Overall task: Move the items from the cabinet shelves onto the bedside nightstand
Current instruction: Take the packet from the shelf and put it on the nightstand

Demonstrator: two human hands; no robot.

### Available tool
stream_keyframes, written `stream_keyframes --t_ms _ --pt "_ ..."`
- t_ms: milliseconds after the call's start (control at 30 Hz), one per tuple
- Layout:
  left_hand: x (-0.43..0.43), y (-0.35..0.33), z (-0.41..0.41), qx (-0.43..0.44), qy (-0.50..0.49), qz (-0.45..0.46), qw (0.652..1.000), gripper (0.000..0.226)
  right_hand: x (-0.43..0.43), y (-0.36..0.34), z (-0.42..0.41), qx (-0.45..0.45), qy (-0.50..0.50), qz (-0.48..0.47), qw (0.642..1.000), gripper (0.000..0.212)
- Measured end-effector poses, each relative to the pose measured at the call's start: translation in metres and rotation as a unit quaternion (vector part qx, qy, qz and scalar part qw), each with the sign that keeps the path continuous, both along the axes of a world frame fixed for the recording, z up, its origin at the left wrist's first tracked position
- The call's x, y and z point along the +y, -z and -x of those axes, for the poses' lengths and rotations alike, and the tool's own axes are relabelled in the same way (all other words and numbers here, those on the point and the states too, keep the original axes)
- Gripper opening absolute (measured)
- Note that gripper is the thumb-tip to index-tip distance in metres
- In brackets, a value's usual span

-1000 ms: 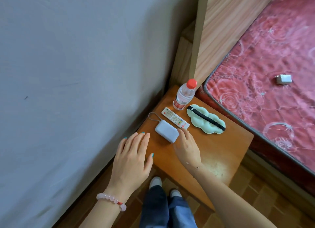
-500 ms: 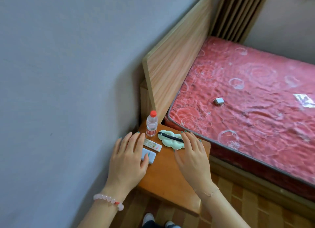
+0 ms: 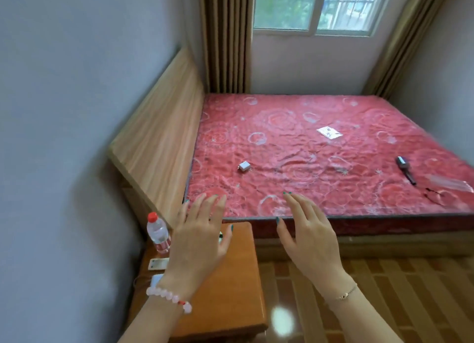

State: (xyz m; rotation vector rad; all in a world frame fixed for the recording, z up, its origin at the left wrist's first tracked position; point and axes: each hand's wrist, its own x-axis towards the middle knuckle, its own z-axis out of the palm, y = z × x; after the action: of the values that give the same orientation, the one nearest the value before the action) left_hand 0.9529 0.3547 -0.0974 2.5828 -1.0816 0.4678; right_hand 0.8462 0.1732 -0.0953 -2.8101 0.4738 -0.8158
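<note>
Orange wooden nightstand tabletop point(image 3: 225, 291) keeps a clear red-capped plastic bottle point(image 3: 157, 233) and white remote point(image 3: 159, 263) along its left edge, likely to save room. Above it hover the left hand point(image 3: 197, 242) and right hand point(image 3: 307, 237), each grip wide and empty.

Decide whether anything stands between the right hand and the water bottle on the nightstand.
Yes. The open left hand, above the nightstand, lies on the line from the open right hand to the bottle, upright by the wall.
</note>
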Motion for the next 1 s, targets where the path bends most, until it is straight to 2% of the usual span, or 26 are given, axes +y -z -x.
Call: stream_keyframes --t_ms 267,667,867,1000 --pt "-0.091 -0.039 0.057 -0.045 0.123 0.0 0.991 0.056 -0.06 -0.031 0.101 0.022 0.141 0.021 0.99 0.058" --pt "-0.222 -0.052 0.268 -0.058 0.309 0.009 0.949 0.056 -0.125 -0.056 0.345 0.007 0.324 0.014 0.946 0.057" --pt "-0.271 -0.058 0.376 -0.052 0.405 0.037 0.912 0.055 -0.139 -0.06 0.46 0.018 0.407 0.012 0.913 0.057" --pt "-0.307 -0.066 0.448 -0.06 0.488 0.041 0.87 0.056 -0.138 -0.069 0.533 0.001 0.477 0.021 0.878 0.056"
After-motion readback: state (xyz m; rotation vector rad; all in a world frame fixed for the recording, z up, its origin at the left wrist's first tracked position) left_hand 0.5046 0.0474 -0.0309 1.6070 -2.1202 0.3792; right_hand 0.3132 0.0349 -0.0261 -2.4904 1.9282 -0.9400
